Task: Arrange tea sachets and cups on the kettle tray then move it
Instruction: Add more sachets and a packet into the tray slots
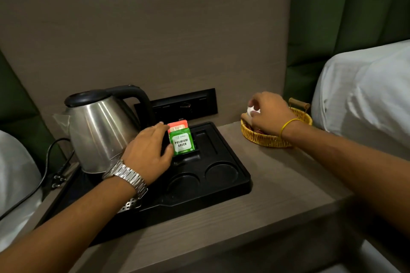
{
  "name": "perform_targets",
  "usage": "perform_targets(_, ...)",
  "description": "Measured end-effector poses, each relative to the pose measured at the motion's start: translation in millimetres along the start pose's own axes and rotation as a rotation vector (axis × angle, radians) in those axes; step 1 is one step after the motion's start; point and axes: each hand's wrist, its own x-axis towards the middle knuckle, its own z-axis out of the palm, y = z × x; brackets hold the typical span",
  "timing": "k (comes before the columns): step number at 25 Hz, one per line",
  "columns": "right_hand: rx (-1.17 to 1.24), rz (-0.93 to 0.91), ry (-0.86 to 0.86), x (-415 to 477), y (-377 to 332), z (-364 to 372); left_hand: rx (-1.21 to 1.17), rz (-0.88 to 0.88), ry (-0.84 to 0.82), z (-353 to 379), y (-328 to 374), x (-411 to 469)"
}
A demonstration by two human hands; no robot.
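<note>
A black kettle tray (241,175) lies on the wooden bedside table, with a steel kettle (99,131) on its left part. A green tea sachet (182,143) and a red sachet (177,125) behind it stand upright in a back slot of the tray. My left hand (147,152) rests against them, thumb and fingers on the green sachet's left edge. My right hand (269,114) is over a yellow wicker basket (261,138) to the right, fingers pinched on a small white sachet (251,111). Two round cup recesses (220,172) in the tray hold nothing.
A black switch panel (190,102) sits on the wall behind the tray. The kettle's cord and plug (58,178) trail off to the left. White pillows (363,95) lie right of the table, and white bedding shows at the left edge.
</note>
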Motion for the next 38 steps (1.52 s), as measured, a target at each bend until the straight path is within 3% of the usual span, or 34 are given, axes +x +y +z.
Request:
perform_targets(4, -0.207, 0.217, -0.105, 3, 59, -14, -0.013, -0.07, -0.127, -8, 0, -24)
perform_targets(9, -0.219, 0.193, -0.194, -2, 93, 1, -0.102, -0.177, -0.313, -4, 1, -49)
perform_targets(12, -0.166, 0.194, -0.155, 3, 95, 4, -0.132, -0.201, -0.403, 3, 0, -58)
perform_targets(18, 0.138, 0.391, -0.027, 9, 98, 9, -0.118, -0.189, -0.429, 5, 1, -61)
perform_targets(26, 0.134, 0.341, -0.12, 13, 99, 14, -0.068, -0.172, -0.477, 7, -1, -63)
perform_targets(34, 0.185, 0.297, -0.1, 14, 102, -1, -0.036, -0.163, -0.476, 13, -5, -62)
perform_targets(38, 0.223, 0.291, 0.082, 24, 88, -26, -0.024, -0.162, -0.467, 14, -5, -63)
